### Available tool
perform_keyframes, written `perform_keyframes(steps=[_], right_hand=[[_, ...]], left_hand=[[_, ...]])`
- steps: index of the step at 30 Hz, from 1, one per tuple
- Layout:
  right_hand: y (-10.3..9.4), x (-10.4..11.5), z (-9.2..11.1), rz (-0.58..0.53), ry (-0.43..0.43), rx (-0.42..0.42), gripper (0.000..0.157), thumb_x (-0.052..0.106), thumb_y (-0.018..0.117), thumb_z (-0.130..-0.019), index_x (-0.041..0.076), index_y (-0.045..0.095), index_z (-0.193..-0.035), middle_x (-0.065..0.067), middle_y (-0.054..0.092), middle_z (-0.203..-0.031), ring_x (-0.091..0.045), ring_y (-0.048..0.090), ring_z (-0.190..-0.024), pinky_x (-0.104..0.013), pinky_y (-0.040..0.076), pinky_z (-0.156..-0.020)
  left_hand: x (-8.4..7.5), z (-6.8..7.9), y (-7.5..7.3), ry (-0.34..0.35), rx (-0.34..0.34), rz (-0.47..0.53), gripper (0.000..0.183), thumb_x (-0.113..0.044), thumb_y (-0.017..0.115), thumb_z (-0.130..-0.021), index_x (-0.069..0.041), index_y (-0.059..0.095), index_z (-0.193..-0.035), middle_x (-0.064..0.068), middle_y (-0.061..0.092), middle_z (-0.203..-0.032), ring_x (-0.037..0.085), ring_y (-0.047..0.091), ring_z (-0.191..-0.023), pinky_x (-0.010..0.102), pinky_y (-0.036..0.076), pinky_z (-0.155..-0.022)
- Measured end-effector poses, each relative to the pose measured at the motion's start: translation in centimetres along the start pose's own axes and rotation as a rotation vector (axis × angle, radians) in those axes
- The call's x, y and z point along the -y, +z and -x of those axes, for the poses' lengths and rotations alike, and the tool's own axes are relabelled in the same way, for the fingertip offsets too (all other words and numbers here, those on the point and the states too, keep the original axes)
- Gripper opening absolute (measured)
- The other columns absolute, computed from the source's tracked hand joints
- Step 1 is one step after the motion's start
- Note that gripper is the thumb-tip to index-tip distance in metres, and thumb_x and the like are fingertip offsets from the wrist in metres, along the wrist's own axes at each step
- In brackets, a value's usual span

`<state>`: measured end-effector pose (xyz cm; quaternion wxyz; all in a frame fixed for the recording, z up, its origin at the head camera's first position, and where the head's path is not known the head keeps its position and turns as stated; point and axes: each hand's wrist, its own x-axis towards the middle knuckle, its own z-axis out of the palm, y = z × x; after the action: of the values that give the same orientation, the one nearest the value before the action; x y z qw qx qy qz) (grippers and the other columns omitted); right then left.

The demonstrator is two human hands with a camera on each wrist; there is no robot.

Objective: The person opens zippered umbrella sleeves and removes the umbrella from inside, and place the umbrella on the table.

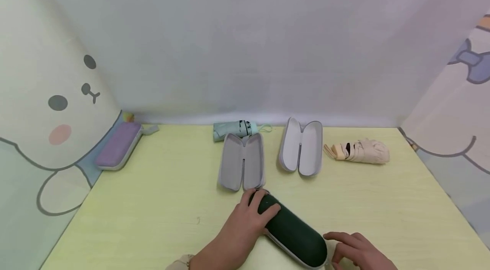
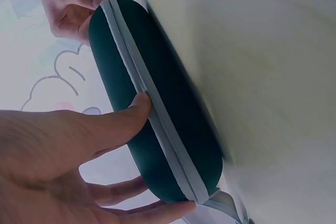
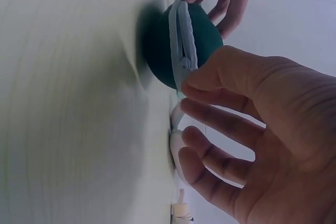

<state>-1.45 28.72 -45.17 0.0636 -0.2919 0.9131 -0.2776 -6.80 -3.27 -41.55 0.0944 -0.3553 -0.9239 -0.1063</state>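
A dark green zip case (image 1: 294, 229) with a pale grey zipper band lies slantwise at the table's front. My left hand (image 1: 246, 223) grips its far end, the thumb along the zipper band (image 2: 157, 114) and the fingers over the opposite side. At the near right end, my right hand (image 1: 357, 251) pinches at the zipper slider (image 3: 185, 63) between thumb and index finger, its other fingers loosely bent. A short stretch of the zipper stands parted beside the slider in the right wrist view. A grey strap (image 2: 224, 203) shows at the far end of the case.
Two light grey cases, one in the middle (image 1: 231, 163) and one to its right (image 1: 311, 151), stand spread apart. Behind the first lies a folded mint umbrella (image 1: 229, 129); a folded beige umbrella (image 1: 369, 152) lies at right. A purple zip case (image 1: 119, 144) rests by the left edge.
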Motion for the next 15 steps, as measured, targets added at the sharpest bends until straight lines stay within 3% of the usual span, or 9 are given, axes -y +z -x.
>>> perform_keyframes(steps=[3,7,15], right_hand=[[0.2,0.1,0.2,0.064,-0.033,-0.08,0.029,0.021,0.076,-0.085,0.041,0.055,-0.082,0.001,0.067,-0.115,0.006,0.042,-0.085,-0.013,0.031,-0.063],[0.2,0.3,0.1,0.077,-0.028,-0.1,0.032,0.018,0.077,-0.083,0.04,0.054,-0.081,0.004,0.067,-0.113,0.006,0.042,-0.084,-0.013,0.031,-0.064],[0.2,1.2,-0.4,0.039,0.156,-0.101,0.032,0.017,0.076,-0.083,0.039,0.053,-0.075,0.011,0.07,-0.107,0.007,0.046,-0.082,-0.017,0.039,-0.057]], left_hand=[[-0.1,0.0,0.1,0.005,0.002,-0.003,0.061,-0.035,0.081,-0.077,-0.028,0.053,-0.13,0.012,0.05,-0.135,0.033,0.052,-0.12,0.031,0.057,-0.075],[0.0,0.0,0.1,0.012,0.017,-0.006,0.06,-0.034,0.08,-0.078,-0.028,0.052,-0.132,0.013,0.05,-0.137,0.035,0.052,-0.121,0.033,0.058,-0.078],[0.0,0.1,-0.2,0.002,0.073,0.023,0.058,-0.033,0.077,-0.083,-0.029,0.051,-0.135,0.012,0.046,-0.141,0.035,0.05,-0.124,0.035,0.057,-0.082]])
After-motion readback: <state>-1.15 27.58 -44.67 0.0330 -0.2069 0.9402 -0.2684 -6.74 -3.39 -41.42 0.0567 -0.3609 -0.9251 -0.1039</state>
